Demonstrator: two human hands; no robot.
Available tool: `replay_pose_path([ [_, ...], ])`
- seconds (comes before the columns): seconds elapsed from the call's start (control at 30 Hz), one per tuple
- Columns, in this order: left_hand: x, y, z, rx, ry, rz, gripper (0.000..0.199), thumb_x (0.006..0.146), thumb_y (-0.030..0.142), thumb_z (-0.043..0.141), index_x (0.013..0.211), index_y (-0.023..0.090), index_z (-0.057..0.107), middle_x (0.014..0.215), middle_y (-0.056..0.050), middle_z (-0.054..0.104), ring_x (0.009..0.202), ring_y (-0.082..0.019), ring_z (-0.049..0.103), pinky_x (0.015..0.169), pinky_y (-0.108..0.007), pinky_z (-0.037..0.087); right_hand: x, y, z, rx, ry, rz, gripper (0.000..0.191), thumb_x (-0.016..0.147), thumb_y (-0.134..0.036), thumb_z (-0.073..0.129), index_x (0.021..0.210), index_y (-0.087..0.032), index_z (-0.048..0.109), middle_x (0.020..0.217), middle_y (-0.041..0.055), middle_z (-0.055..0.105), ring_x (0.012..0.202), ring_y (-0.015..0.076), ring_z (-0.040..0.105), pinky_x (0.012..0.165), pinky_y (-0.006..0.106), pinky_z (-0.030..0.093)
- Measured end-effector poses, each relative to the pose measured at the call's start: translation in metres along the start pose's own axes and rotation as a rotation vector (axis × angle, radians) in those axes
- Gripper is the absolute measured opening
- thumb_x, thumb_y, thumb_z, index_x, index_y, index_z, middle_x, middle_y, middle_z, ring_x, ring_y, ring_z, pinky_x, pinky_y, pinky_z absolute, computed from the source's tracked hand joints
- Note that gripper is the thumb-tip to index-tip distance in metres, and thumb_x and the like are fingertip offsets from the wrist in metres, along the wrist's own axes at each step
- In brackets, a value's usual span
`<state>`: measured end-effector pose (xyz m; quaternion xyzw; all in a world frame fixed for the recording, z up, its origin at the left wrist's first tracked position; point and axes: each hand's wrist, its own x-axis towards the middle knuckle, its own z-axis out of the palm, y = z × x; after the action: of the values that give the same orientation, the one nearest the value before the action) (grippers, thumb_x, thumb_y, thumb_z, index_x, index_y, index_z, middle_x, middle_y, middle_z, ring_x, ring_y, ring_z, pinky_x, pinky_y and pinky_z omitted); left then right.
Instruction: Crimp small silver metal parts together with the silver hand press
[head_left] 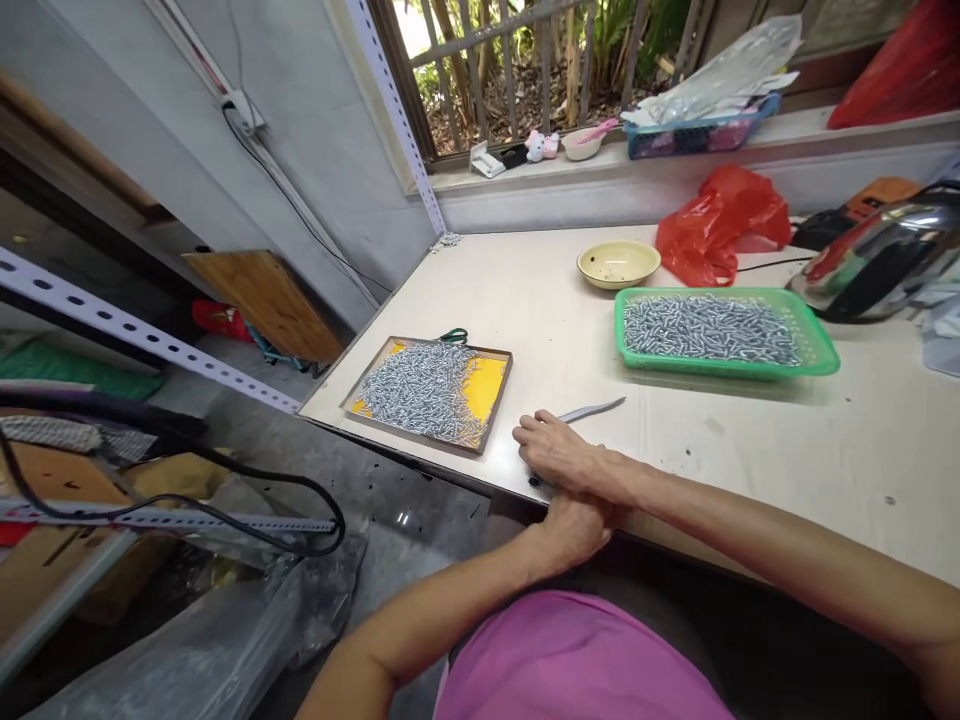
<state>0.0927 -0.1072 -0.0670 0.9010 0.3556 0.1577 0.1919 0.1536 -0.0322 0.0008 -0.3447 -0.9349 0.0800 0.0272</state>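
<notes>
My right hand [559, 452] lies across my left hand [576, 528] at the table's front edge, the two arms crossing. The right hand's fingers are curled together and face down; whatever is under them is hidden. My left hand's fingers are covered by the right hand. A grey, pointed metal tool [594, 410] sticks out just beyond the right hand, its other end out of sight. Left of the hands sits a shallow tray [491, 390] with a yellow bottom, heaped with small silvery screws [420, 390]. A green plastic basket [727, 372] at the right holds more such metal pieces.
A yellow bowl [619, 264] stands behind the basket, near a red plastic bag [724, 225] and a kettle [892, 250]. Green-handled scissors [454, 337] lie behind the tray. A perforated metal shelf frame [150, 335] is at the left. The windowsill [517, 182] carries small items.
</notes>
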Motion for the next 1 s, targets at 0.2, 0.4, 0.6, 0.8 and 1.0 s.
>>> replay_pose_path([
  [0.2,0.0,-0.021,-0.049,0.032,0.039,0.061,0.027,0.09,0.021,0.048,0.113,0.021,0.062,0.114,-0.009,0.064,0.107,-0.024,0.057,0.091,-0.037,0.049,-0.033,0.024,-0.056,0.035,0.229,0.199,0.014,0.084,-0.019,0.05,0.086,-0.018,0.064,0.084,0.0075,0.066,0.082,0.0212,0.054,0.076,0.035,0.039],
  [0.4,0.01,-0.111,-0.145,0.448,0.266,-0.459,0.03,0.095,0.023,0.04,0.094,0.02,0.069,0.093,-0.01,0.062,0.094,-0.024,0.051,0.077,-0.036,0.047,-0.127,0.079,-0.086,-0.036,0.504,0.46,0.012,0.087,-0.027,0.047,0.087,-0.025,0.059,0.084,0.006,0.066,0.079,0.0241,0.059,0.067,0.036,0.043],
  [0.6,0.027,-0.167,-0.173,0.633,0.062,-0.551,0.031,0.089,0.023,0.041,0.086,0.019,0.072,0.094,-0.013,0.062,0.101,-0.029,0.05,0.081,-0.039,0.044,-0.166,0.137,-0.102,-0.211,0.589,0.673,0.029,0.093,-0.039,0.039,0.092,-0.025,0.065,0.089,0.0107,0.065,0.088,0.0307,0.059,0.072,0.043,0.045],
  [0.8,0.041,-0.176,-0.174,0.694,-0.071,-0.499,0.033,0.086,0.021,0.039,0.082,0.016,0.071,0.097,-0.017,0.064,0.103,-0.034,0.051,0.079,-0.04,0.044,-0.148,0.12,-0.11,-0.133,0.601,0.748,0.029,0.095,-0.033,0.045,0.107,-0.019,0.066,0.102,0.0114,0.063,0.096,0.0241,0.058,0.081,0.037,0.047],
  [1.0,0.057,-0.176,-0.186,0.637,-0.054,-0.505,0.033,0.084,0.027,0.039,0.082,0.015,0.069,0.095,-0.016,0.066,0.1,-0.034,0.055,0.076,-0.039,0.045,-0.111,0.041,-0.06,0.161,0.217,0.531,0.02,0.094,-0.028,0.05,0.1,-0.018,0.067,0.098,0.0069,0.064,0.089,0.0172,0.059,0.077,0.028,0.045],
])
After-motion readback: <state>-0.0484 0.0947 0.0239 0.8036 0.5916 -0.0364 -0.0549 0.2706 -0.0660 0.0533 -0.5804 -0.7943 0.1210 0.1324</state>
